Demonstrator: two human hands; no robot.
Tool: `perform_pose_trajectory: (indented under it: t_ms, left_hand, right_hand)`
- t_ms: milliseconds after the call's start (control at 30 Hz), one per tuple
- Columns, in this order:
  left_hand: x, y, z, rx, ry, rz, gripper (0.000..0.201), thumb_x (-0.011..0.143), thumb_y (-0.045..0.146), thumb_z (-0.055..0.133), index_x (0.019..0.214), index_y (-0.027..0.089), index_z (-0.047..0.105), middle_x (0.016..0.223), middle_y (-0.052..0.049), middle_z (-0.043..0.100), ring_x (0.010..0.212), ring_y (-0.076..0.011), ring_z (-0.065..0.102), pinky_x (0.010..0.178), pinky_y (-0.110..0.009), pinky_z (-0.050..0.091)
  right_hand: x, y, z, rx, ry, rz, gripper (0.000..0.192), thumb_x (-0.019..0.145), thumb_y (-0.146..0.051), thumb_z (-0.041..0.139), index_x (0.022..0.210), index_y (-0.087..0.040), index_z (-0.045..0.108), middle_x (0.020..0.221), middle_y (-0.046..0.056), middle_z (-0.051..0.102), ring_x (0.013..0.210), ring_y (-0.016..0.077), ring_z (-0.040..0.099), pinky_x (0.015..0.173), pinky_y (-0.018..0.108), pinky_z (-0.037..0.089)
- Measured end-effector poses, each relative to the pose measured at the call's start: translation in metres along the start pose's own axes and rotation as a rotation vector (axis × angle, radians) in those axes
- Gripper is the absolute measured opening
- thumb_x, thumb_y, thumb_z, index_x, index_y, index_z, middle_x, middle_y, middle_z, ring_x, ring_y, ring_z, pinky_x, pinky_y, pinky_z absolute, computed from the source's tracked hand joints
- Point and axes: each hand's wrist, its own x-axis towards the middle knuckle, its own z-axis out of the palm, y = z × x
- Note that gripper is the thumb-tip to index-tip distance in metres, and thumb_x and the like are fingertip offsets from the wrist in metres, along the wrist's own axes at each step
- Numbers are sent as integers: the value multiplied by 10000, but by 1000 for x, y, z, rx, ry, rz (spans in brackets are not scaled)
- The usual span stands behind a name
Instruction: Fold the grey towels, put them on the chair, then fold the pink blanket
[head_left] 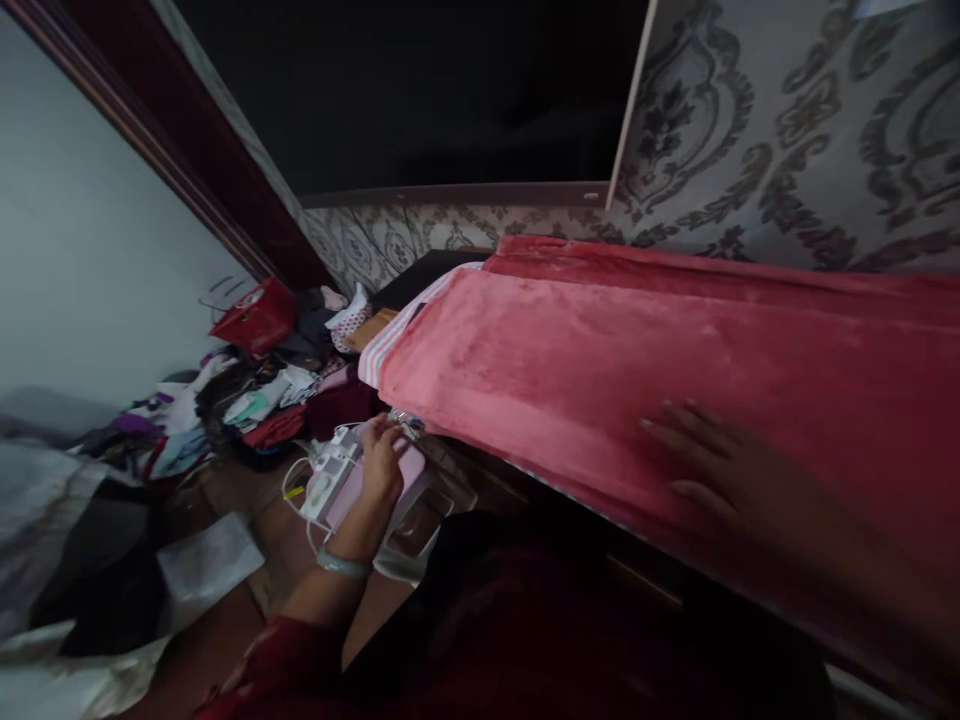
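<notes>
A pink plush blanket [555, 350] lies folded along a long, dark table, with a striped white-and-pink cloth edge [386, 345] showing at its left end. My right hand [712, 460] rests on the blanket with its fingers spread flat, slightly blurred. Just below the blanket's left front corner is my left hand [382, 470], its fingers loosely bent and apart; I see nothing held in it. It is over a pink box lid [411, 470], beside a white power strip [334, 470] with a cable.
A large dark television screen [450, 100] hangs above the table on patterned wallpaper. Piled clothes [262, 400] and a red basket [259, 315] occupy the floor at left. A pale clear-looking sheet [210, 560] lies nearer me. A whitish plastic container [420, 525] stands below my left hand.
</notes>
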Motion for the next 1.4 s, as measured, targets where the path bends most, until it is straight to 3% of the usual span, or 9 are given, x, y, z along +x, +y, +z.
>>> perform_pose_trajectory:
  t_ms: [67,167,433,567,767,967,1100,1267,1400]
  left_hand:
    - [-4,4,3,-241,-94,-330,184,814,269,562,988,209,571,1002,-89,682,1008,-271,686,931,-502,547]
    - [-5,12,7,-440,-182,-506,122,895,295,529,855,185,565,809,-66,652,788,-226,690,807,-436,578]
    - [17,17,12,-617,-149,-576,225,946,371,555,852,168,579,768,-52,622,605,-156,606,646,-302,541]
    - [32,17,19,-713,-12,-549,189,943,357,581,881,179,577,737,-26,601,577,-163,606,593,-301,542]
    - [51,29,29,-811,69,-466,139,905,172,616,1042,169,637,739,-18,688,606,-155,667,628,-265,565]
    - [55,34,31,-829,131,-462,190,924,90,546,1066,159,651,644,7,680,512,-137,645,575,-229,553]
    - [51,34,27,-841,144,-489,230,931,69,522,1107,155,642,634,14,682,503,-126,655,554,-197,550]
    - [47,44,25,-842,26,-516,289,918,86,534,1177,161,639,694,-16,730,550,-159,707,586,-240,606]
    - [43,53,27,-767,-46,-470,388,882,33,532,1233,166,632,745,-12,752,571,-155,717,649,-255,629]
  right_hand:
    - [25,-4,2,13,-36,-46,544,1009,-477,377,1524,-327,466,1565,59,461,1448,350,402,1168,601,364]
    - [61,-14,7,37,-75,-136,563,1010,-464,374,1553,-320,422,1594,62,418,1475,337,358,1171,595,359]
    - [128,-32,40,77,-124,-282,581,1020,-517,386,1529,-251,472,1589,121,412,1462,349,379,1155,615,369]
    - [147,-41,57,77,-131,-292,590,1023,-513,392,1543,-242,451,1593,137,399,1465,356,372,1170,626,333]
    - [148,-61,74,92,-157,-213,595,1015,-495,433,1585,-345,349,1657,66,281,1521,326,253,1196,612,277]
    - [149,-67,57,226,-297,-195,592,1005,-496,481,1573,-375,370,1665,42,241,1536,332,197,1218,626,198]
    - [172,-58,42,344,-342,-193,570,1015,-497,449,1566,-367,389,1632,32,338,1521,283,268,1240,562,192]
    - [226,-21,34,234,-242,98,662,1001,-480,411,1599,-205,347,1646,112,288,1535,316,219,1242,548,191]
    - [263,15,33,149,-213,263,675,1004,-467,382,1624,-225,269,1671,117,209,1540,329,196,1216,585,219]
